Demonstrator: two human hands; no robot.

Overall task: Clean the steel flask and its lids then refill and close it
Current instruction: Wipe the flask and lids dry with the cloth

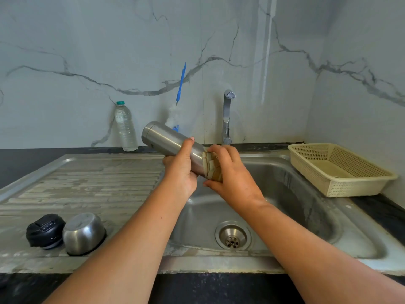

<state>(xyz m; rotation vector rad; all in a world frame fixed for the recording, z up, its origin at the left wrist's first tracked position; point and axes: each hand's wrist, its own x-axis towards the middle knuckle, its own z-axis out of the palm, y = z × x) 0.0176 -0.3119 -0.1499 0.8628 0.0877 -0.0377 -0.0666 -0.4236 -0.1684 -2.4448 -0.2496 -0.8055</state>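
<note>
The steel flask (162, 138) lies tilted over the sink's left rim, its base pointing up and left. My left hand (182, 170) grips its middle from below. My right hand (228, 172) holds a beige scrub pad (211, 166) wrapped round the flask's lower end, hiding the mouth. On the draining board at the lower left stand the black inner lid (45, 231) and the steel cup lid (83, 233), upside down, side by side.
The steel sink basin (306, 216) with its drain (233, 236) lies below my hands. A tap (227, 117) stands behind. A blue bottle brush (180, 84) and a plastic water bottle (125, 127) lean at the wall. A cream basket (341, 170) sits at the right.
</note>
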